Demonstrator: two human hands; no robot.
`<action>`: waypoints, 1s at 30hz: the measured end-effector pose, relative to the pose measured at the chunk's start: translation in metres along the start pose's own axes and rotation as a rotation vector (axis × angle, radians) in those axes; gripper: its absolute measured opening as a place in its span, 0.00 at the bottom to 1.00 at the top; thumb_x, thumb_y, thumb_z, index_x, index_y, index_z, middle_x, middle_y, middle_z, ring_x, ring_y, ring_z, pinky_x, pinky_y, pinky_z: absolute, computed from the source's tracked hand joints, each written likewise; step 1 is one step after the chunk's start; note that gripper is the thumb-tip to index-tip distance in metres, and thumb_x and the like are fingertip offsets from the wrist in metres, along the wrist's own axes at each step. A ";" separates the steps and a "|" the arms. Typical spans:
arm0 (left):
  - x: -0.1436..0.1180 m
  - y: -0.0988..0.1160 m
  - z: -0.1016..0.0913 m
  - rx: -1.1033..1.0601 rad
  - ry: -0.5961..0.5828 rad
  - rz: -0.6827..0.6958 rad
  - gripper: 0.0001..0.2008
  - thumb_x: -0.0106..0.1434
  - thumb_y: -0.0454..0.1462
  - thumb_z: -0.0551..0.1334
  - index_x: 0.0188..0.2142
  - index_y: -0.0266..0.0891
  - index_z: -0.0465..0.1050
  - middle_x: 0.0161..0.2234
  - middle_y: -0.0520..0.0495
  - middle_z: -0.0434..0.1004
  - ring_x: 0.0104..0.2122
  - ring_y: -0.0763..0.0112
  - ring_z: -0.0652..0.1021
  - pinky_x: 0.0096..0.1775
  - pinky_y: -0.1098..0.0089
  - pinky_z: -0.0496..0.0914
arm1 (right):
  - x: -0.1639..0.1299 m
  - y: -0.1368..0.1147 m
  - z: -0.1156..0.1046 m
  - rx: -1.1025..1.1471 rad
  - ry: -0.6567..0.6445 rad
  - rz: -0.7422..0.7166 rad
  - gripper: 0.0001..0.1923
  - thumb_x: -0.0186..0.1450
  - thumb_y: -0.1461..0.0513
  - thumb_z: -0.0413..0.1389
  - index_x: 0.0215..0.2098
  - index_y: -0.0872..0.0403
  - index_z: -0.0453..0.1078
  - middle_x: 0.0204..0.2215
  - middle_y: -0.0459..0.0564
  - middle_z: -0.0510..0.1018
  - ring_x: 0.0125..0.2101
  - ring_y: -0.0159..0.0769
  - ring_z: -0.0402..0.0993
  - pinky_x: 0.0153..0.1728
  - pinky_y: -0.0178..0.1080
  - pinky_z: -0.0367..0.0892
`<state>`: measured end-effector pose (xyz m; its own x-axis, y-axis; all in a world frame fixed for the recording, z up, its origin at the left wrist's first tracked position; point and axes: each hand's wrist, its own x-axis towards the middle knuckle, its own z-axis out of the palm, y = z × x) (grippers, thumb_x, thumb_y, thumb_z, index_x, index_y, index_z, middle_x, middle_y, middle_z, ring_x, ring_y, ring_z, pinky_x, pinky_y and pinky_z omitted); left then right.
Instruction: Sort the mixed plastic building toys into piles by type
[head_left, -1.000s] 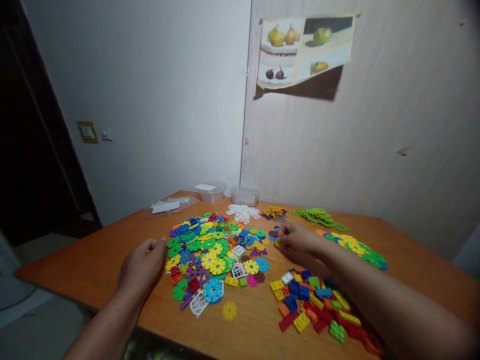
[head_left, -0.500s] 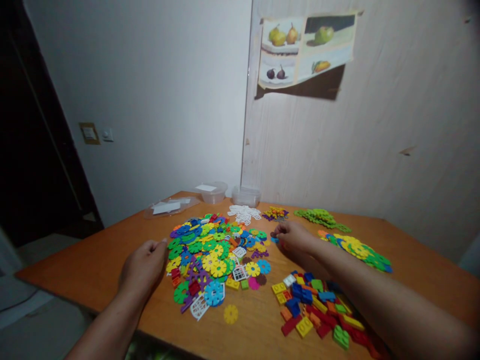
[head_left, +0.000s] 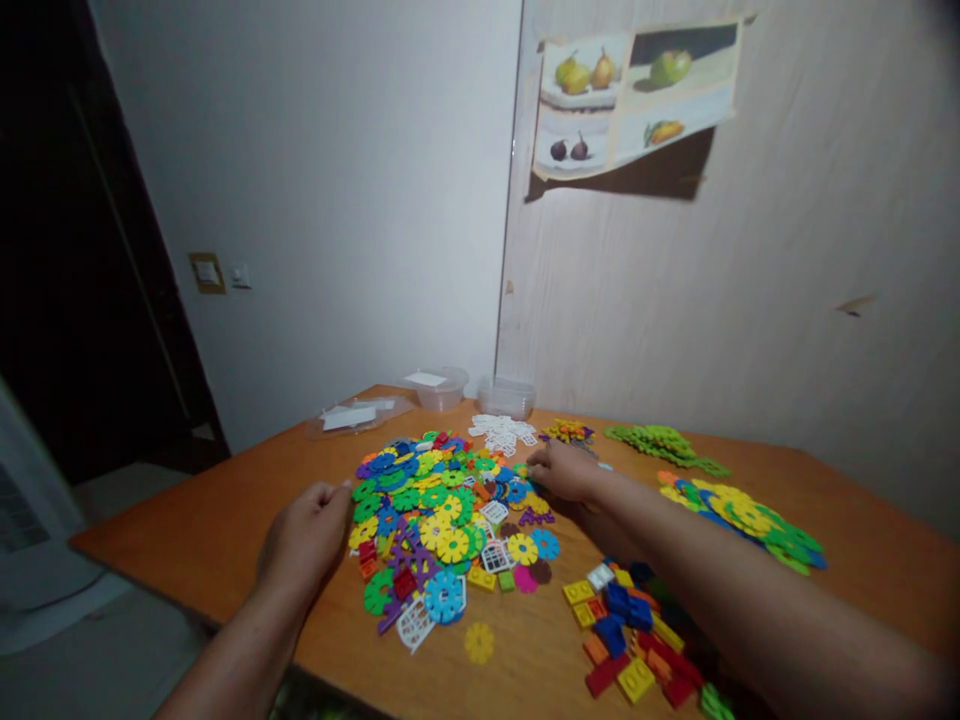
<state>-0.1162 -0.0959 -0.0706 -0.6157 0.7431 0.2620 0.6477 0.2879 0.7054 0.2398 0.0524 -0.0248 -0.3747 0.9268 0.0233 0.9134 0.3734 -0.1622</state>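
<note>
Fingers of the right hand, curled, hold unclear, have shifted to the right edge of the mixed toy pile, seemingly within reach; the left hand, curled, contents hidden, borders its left.

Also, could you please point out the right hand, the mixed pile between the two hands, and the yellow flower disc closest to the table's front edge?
Right hand point(head_left: 565, 471), head view: back of the hand.
Mixed pile point(head_left: 451, 530), head view: near its centre.
Yellow flower disc point(head_left: 479, 643), head view: its middle.
</note>
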 end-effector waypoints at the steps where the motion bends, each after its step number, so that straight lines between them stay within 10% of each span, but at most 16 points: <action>1: 0.000 -0.001 0.001 -0.003 0.004 0.005 0.22 0.65 0.56 0.54 0.26 0.43 0.67 0.22 0.51 0.72 0.26 0.65 0.73 0.27 0.67 0.55 | 0.001 -0.002 0.000 -0.008 -0.005 -0.009 0.17 0.66 0.54 0.57 0.49 0.48 0.82 0.47 0.54 0.83 0.43 0.41 0.77 0.40 0.36 0.66; 11: 0.002 -0.003 0.003 -0.009 0.008 0.016 0.23 0.65 0.56 0.54 0.25 0.43 0.66 0.21 0.52 0.71 0.25 0.66 0.72 0.27 0.67 0.55 | 0.006 -0.012 -0.001 -0.024 0.032 -0.007 0.13 0.66 0.56 0.56 0.37 0.53 0.81 0.39 0.58 0.82 0.38 0.43 0.75 0.36 0.37 0.62; 21: 0.002 0.000 0.002 0.012 0.005 0.000 0.22 0.65 0.55 0.54 0.25 0.42 0.67 0.21 0.51 0.71 0.25 0.65 0.72 0.26 0.67 0.55 | -0.007 0.051 -0.022 0.142 0.052 0.222 0.10 0.61 0.60 0.59 0.24 0.56 0.73 0.18 0.44 0.69 0.21 0.29 0.61 0.23 0.33 0.52; 30: 0.001 -0.001 0.002 -0.002 0.013 0.021 0.22 0.65 0.55 0.54 0.26 0.42 0.68 0.21 0.52 0.72 0.25 0.65 0.72 0.26 0.67 0.55 | -0.018 0.046 -0.015 0.134 0.026 0.144 0.04 0.61 0.60 0.62 0.31 0.54 0.77 0.28 0.45 0.80 0.29 0.30 0.71 0.27 0.30 0.57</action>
<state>-0.1166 -0.0945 -0.0723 -0.6080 0.7410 0.2851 0.6596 0.2716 0.7009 0.2914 0.0533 -0.0183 -0.2360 0.9716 0.0161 0.9273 0.2301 -0.2953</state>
